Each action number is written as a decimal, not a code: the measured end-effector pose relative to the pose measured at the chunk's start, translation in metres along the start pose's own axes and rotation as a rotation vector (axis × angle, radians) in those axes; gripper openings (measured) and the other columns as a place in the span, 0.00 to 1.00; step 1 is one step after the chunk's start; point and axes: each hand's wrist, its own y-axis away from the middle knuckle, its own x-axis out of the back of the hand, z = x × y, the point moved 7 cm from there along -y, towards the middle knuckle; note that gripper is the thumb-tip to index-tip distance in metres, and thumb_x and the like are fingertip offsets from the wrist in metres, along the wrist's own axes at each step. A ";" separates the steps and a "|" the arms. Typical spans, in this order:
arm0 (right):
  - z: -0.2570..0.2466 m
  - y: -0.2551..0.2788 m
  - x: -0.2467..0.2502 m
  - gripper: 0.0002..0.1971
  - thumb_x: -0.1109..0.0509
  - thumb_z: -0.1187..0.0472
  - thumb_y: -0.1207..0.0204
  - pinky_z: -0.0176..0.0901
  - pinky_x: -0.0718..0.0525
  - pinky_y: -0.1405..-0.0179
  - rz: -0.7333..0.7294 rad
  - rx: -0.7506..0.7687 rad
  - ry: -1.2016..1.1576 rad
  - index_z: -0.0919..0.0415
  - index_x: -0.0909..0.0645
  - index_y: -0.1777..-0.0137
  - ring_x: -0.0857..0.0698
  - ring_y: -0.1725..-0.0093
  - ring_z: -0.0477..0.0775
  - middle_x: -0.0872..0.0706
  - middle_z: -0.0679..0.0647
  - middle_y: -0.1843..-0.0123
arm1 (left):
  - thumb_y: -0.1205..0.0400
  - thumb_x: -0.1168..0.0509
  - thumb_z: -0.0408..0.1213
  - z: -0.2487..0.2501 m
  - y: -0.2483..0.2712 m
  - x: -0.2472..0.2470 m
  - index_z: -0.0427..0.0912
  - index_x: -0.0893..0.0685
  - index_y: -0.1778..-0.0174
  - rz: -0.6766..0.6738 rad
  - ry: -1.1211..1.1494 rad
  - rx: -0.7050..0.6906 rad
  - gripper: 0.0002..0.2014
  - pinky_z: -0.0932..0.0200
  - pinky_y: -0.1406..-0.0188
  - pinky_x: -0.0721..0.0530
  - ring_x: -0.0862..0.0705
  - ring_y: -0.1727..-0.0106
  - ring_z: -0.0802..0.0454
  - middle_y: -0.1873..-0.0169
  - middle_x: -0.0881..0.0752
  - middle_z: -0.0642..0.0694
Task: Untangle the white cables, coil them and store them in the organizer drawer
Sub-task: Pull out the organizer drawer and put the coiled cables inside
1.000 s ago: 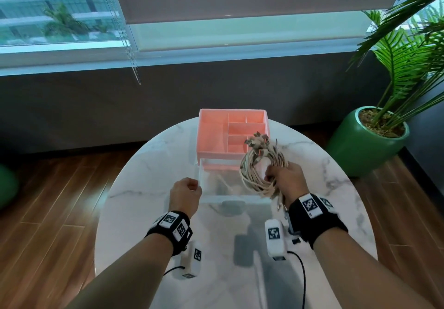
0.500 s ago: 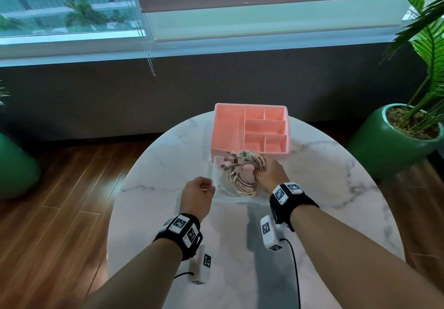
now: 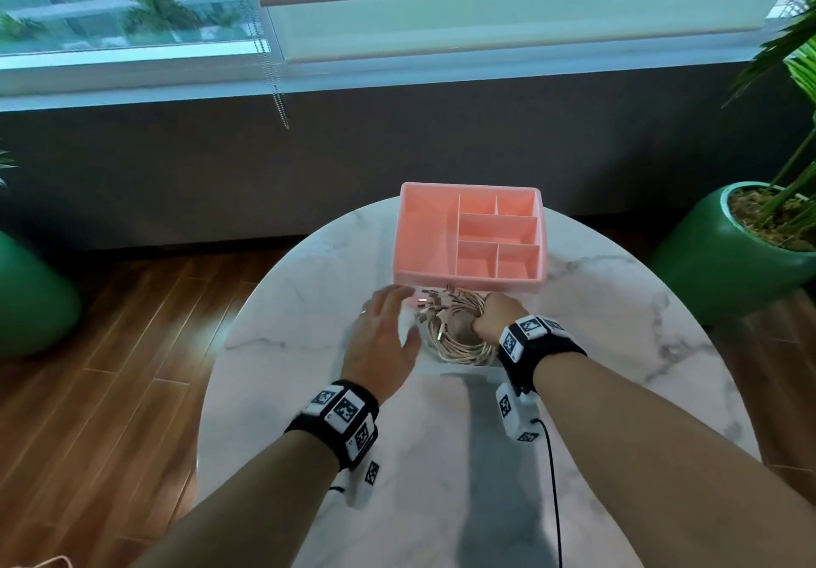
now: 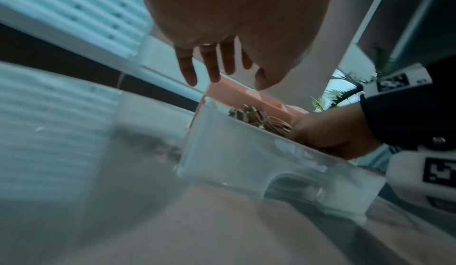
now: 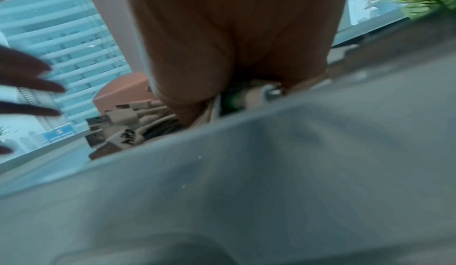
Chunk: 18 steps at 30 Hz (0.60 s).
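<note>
White cables (image 3: pixel 455 333) in clear drawer (image 4: pixel 246 152), right hand (image 3: pixel 496 318) gripping; left hand (image 3: pixel 384 338) spread; wrist view shows plugs (image 5: pixel 111 130).

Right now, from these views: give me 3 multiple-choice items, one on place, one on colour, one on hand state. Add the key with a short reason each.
1. Where is the cable coil?
A. In the clear drawer pulled out in front of the organizer
B. In a top compartment of the organizer
C. On the floor

2. What colour is the organizer?
A. Green
B. Pink
C. Black

3. How is the left hand?
A. Gripping the coil
B. Closed in a fist on the table
C. Open, fingers spread, holding nothing

Key:
1 A: the left wrist view shows the coil's plugs above the drawer's clear wall, with the right hand on the coil.
2 B: its walls and dividers are pink.
3 C: head and left wrist views show straight, spread fingers.
</note>
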 end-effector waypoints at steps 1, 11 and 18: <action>-0.002 0.001 0.001 0.11 0.29 0.56 0.22 0.47 0.18 0.60 0.010 0.007 0.030 0.62 0.24 0.59 0.15 0.58 0.59 0.16 0.57 0.58 | 0.19 0.31 0.37 0.013 -0.006 -0.004 0.43 0.22 0.26 -0.038 -0.047 -0.131 0.24 0.49 0.33 0.18 0.19 0.32 0.45 0.27 0.21 0.45; 0.007 0.018 0.002 0.27 0.28 0.42 0.25 0.56 0.17 0.39 0.207 0.104 0.014 0.64 0.23 0.36 0.17 0.40 0.65 0.18 0.62 0.39 | 0.16 0.34 0.53 0.015 -0.019 -0.062 0.42 0.35 0.14 -0.443 -0.399 -0.310 0.36 0.43 0.20 0.28 0.33 0.15 0.40 0.13 0.37 0.40; 0.013 0.061 -0.004 0.36 0.47 0.36 0.18 0.53 0.20 0.31 0.425 0.450 0.130 0.64 0.31 0.22 0.23 0.30 0.61 0.23 0.61 0.28 | 0.12 0.42 0.55 0.011 -0.017 -0.067 0.40 0.37 0.13 -0.434 -0.421 -0.308 0.34 0.42 0.19 0.28 0.34 0.14 0.41 0.13 0.36 0.39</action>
